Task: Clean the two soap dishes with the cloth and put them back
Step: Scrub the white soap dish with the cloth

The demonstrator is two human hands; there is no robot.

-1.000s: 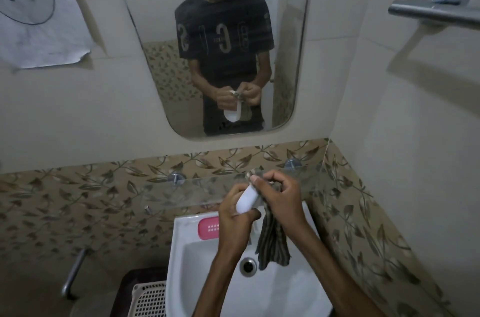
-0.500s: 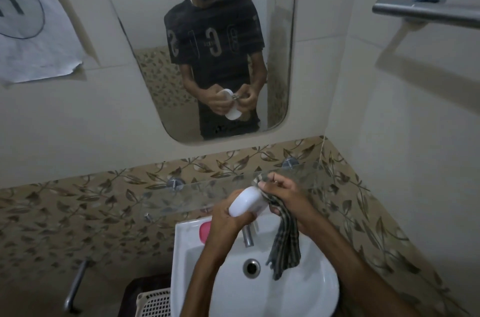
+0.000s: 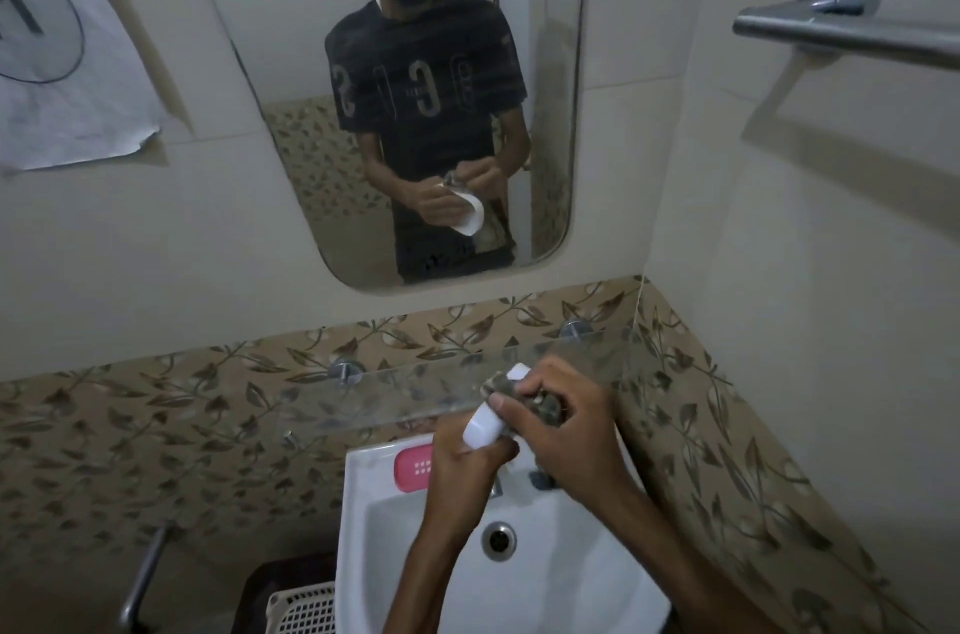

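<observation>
My left hand (image 3: 465,464) grips a white soap dish (image 3: 485,425) from below, tilted, above the back of the white sink (image 3: 597,597). Against the dish my right hand (image 3: 563,425) presses a bunched dark checked cloth (image 3: 543,407), most of it hidden in the fist. A pink soap dish (image 3: 413,467) lies flat on the sink's back left ledge, partly behind my left hand.
A glass shelf (image 3: 384,399) juts from the leaf-patterned tiles just above the sink, close to my hands. The tap (image 3: 496,485) sits under my hands. A mirror (image 3: 291,61) hangs above, a metal towel bar (image 3: 841,30) at upper right, a white basket (image 3: 304,610) at lower left.
The cloth that hung down over the basin is now bunched up inside my right hand, against the dish. Both hands stay together above the tap.
</observation>
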